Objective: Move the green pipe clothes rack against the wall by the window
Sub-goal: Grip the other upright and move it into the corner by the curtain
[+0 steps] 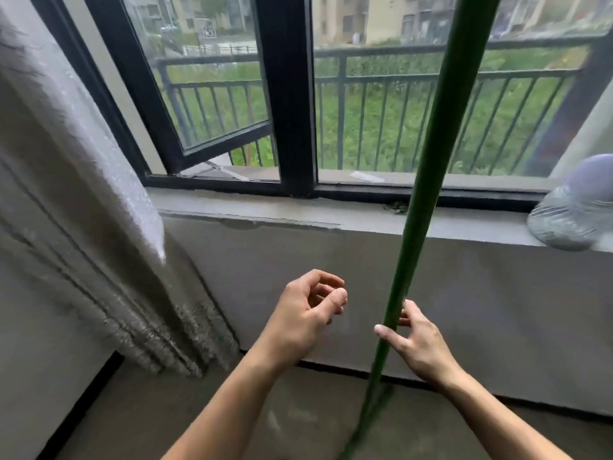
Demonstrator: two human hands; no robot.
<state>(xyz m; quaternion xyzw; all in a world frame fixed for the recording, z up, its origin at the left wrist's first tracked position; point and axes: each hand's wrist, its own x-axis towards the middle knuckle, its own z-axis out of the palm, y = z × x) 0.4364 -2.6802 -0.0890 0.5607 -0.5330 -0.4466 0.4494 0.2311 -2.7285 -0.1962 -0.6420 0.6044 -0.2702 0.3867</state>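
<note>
An upright green pipe of the clothes rack [431, 154] runs from the top of the view down to the floor, just in front of the grey wall [497, 310] under the window [292, 94]. My right hand [414, 340] is at the pipe at about wall height, thumb in front of it and fingers behind, loosely spread and only lightly touching. My left hand [311, 307] hovers left of the pipe, apart from it, fingers curled and holding nothing. The rest of the rack is out of view.
A grey curtain [83, 210] hangs at the left, reaching the floor. The window's left pane is swung outward. A plastic-wrapped object [570, 210] sits on the concrete sill [265, 207] at the right. Concrete floor [166, 410] lies below.
</note>
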